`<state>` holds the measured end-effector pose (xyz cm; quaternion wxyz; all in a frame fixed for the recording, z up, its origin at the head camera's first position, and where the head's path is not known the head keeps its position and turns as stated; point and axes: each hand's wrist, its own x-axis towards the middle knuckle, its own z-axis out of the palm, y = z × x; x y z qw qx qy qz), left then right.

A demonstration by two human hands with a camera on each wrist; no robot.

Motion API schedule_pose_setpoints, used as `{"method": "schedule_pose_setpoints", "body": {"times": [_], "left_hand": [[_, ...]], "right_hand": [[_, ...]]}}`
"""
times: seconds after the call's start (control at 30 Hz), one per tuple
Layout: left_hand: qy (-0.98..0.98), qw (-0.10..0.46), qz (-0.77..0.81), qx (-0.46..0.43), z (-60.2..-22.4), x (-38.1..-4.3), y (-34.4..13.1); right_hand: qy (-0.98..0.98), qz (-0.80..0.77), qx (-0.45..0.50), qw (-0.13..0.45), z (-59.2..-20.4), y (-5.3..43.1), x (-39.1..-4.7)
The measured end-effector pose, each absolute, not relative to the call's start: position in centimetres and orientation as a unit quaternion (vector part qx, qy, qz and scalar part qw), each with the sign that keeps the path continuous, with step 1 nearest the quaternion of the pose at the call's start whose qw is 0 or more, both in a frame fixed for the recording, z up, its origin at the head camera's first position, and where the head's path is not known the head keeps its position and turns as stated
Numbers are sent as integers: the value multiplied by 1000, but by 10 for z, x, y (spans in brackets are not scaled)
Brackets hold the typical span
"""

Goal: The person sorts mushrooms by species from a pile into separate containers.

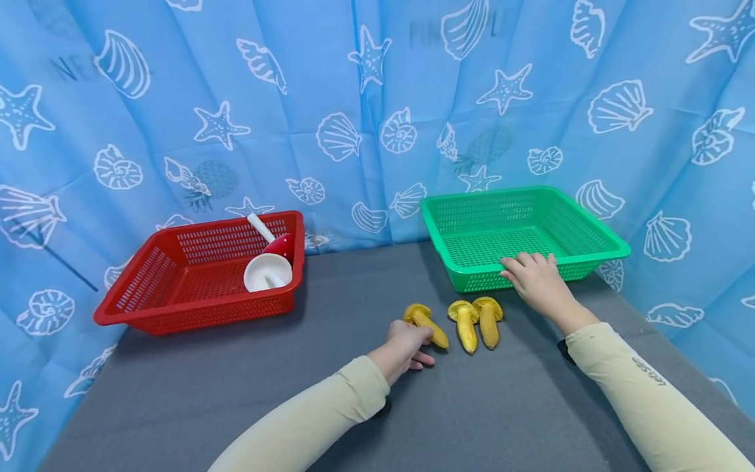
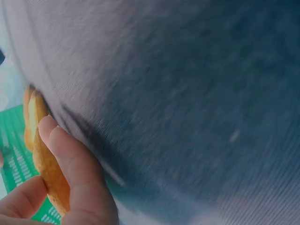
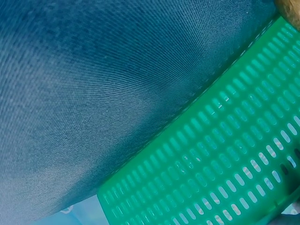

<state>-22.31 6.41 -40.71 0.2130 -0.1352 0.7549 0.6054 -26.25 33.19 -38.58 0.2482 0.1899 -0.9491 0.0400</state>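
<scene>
In the head view my left hand (image 1: 404, 351) pinches a yellow mushroom (image 1: 438, 337), whose rounded cap points away from me. Thumb and fingers also show around the mushroom (image 2: 54, 180) in the left wrist view. Just right of it, two more yellow mushrooms lie side by side on the table: a left one (image 1: 466, 331) and a right one (image 1: 488, 328). My right hand (image 1: 539, 285) rests on the near rim of a green basket (image 1: 448, 262), fingers over the edge. The right wrist view mostly shows the slotted basket wall (image 3: 206, 140), with only a sliver of hand.
A red basket (image 1: 206, 308) stands at the left, holding a small white bowl (image 1: 255, 274) with a white handle and a red utensil (image 1: 283, 245) with a white handle. Grey cloth (image 1: 330, 308) covers the table. Behind hangs a blue shell-patterned curtain (image 1: 318, 78).
</scene>
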Motion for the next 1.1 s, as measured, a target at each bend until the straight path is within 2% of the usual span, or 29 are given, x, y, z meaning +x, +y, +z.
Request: {"method": "schedule_pose_setpoints", "body": {"times": [1.1], "left_hand": [[696,189,687,-84,-337,-263,70]], "right_hand": [[-942,43,196,270,-388,332,-264]]}}
